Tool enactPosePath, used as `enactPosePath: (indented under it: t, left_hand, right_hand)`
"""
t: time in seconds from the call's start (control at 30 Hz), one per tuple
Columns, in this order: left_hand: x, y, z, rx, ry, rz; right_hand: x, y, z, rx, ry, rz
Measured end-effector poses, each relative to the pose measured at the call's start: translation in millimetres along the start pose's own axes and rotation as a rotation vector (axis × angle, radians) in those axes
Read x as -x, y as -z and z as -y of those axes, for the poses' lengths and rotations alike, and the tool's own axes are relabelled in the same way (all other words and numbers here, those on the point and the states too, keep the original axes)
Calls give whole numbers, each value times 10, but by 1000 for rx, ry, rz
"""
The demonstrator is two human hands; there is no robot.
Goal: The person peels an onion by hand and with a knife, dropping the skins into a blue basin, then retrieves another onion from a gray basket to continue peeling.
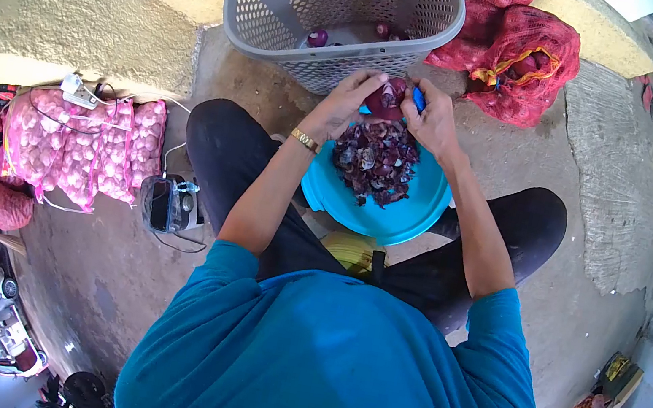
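Over a round turquoise basin [318,189], my two hands meet at a red onion [393,93]. My left hand [346,103], with a gold watch on its wrist, grips the onion from the left. Closed around a small blue-handled knife [419,99], my right hand [435,122] is against the onion's right side; the blade cannot be made out. A heap of dark purple onion skins [374,163] lies in the basin below. Just beyond my hands stands a grey perforated plastic basket [336,62] with a few red onions [317,38] inside.
Red mesh sacks [523,94] of onions, one with its mouth open, stand right of the basket. Pink mesh bags [84,144] of pale bulbs lean at the left wall. A power strip [80,91] and a small black device [171,205] with cables are near my left knee.
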State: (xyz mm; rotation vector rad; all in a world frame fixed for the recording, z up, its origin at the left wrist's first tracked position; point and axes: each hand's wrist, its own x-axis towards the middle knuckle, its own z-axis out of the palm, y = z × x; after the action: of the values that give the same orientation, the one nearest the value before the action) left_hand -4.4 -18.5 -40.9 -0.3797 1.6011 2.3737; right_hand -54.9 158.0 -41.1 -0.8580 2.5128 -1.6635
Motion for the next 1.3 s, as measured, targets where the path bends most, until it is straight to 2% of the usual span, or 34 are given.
enactPosePath:
  t: [0.03,0.1,0.2,0.33,0.4,0.43,0.5,0.63,0.73,0.8,0.93,1.0,1.03,1.1,1.13,1.2,1.23,1.27,1.3]
  left_hand:
    - [11,4,-29,1,-1,-2]
    - [32,26,-127,-28,52,172]
    - [72,46,-124,-30,27,215]
    - [74,59,-102,-135,45,175]
    - [32,88,-26,-278,-95,204]
    - [40,72,-8,-276,-96,204]
    - [84,39,30,-280,-103,192]
    - [65,57,67,-224,-81,219]
    - [74,35,58,-172,-74,181]
    - [92,-22,36,-132,-92,188]
    - [135,-143,5,-104,-182,181]
    - [133,-69,-45,-189,-207,149]
    - [141,-21,-65,-190,-204,146]
    - [121,70,-136,-277,-300,84]
    - [103,99,-168,-310,-396,36]
    - [140,107,-254,-261,-451,-3]
    - [171,81,-315,-208,-505,-41]
    - [226,49,-365,-81,-422,-23]
    - [225,65,-368,-82,-420,-22]
  right_hand:
    - [-3,14,47,0,1,2]
    - [-22,56,154,-116,-128,80]
    - [-18,68,88,-153,-166,161]
    - [-36,85,-57,-154,-121,239]
    - [-35,141,-41,-193,-174,355]
    - [-29,143,-81,-191,-174,356]
    - [-12,111,-161,-42,-21,361]
    - [19,81,-184,-1,-75,373]
    - [21,24,-172,95,17,295]
    - [18,-11,-166,-27,-40,87]
    - [-52,87,-214,-10,-106,126]
    - [-22,42,-185,-209,-242,-6]
    - [-7,50,-158,-212,-243,-4]
    - [-18,124,-85,-361,-416,-29]
    - [-18,177,-51,-363,-414,-28]
    - [29,277,-6,-1,-274,233]
    - [81,264,9,-1,-274,232]
    - [150,233,21,0,-266,275]
    - [194,213,31,3,-257,318]
